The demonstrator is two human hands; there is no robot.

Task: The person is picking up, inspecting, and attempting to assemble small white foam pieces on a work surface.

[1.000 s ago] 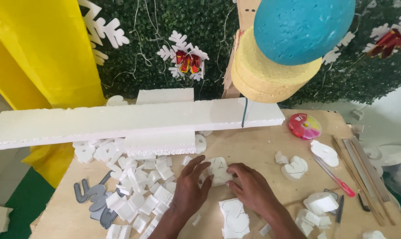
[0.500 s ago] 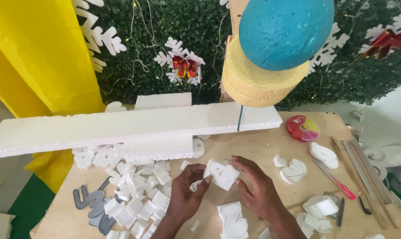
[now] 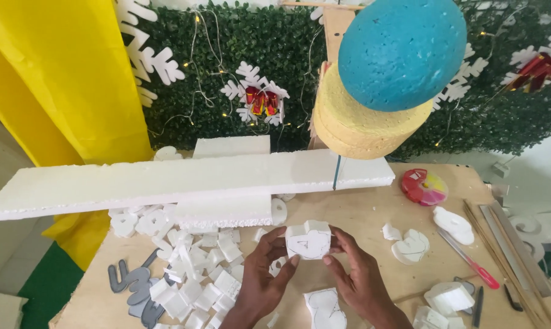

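Note:
Both hands hold up a small white foam piece (image 3: 308, 239) with a pencil outline drawn on its face, above the wooden table (image 3: 361, 210). My left hand (image 3: 264, 277) grips its left side and bottom. My right hand (image 3: 356, 274) grips its right side. Below the hands lies another white foam cutout (image 3: 325, 306) with a drawn outline. A heap of several small white foam blocks (image 3: 193, 268) lies to the left of my left hand.
A long white foam plank (image 3: 184, 180) lies across the table's back over a thicker foam block (image 3: 227, 210). Grey foam letters (image 3: 132, 289) sit front left. Right: foam cutouts (image 3: 410, 245), red pen (image 3: 470, 262), wooden sticks (image 3: 501, 256), pink round object (image 3: 424, 186). Blue and yellow foam shapes (image 3: 385, 79) hang overhead.
Both hands picked a foam piece off the table and raised it, turning its outlined face toward the camera. The view has tilted slightly upward.

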